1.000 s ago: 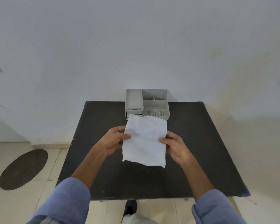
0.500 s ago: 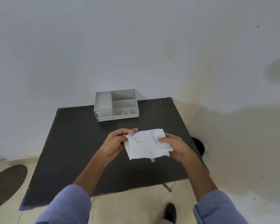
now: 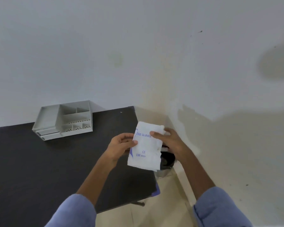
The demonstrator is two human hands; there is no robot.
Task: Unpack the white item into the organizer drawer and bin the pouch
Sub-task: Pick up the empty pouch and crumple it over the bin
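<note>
A white plastic pouch (image 3: 146, 149) with blue print reading "GLOVES" hangs upright between both hands, past the table's right edge. My left hand (image 3: 121, 146) pinches its left edge. My right hand (image 3: 170, 141) grips its upper right corner. Directly below and behind the pouch, a bin with a black liner (image 3: 166, 159) stands on the floor by the wall, mostly hidden. The grey organizer (image 3: 64, 122) with open top compartments and two shut drawers at its left front sits at the table's far left corner, well away from both hands.
The black table (image 3: 47, 169) fills the left half of the view; its right front corner lies just below the pouch. A white wall runs behind and to the right. Tiled floor (image 3: 162, 207) shows between table and wall.
The view has swung right. Both hands have carried the pouch rightward from over the table to above the bin, and turned it upright with the printed side facing me.
</note>
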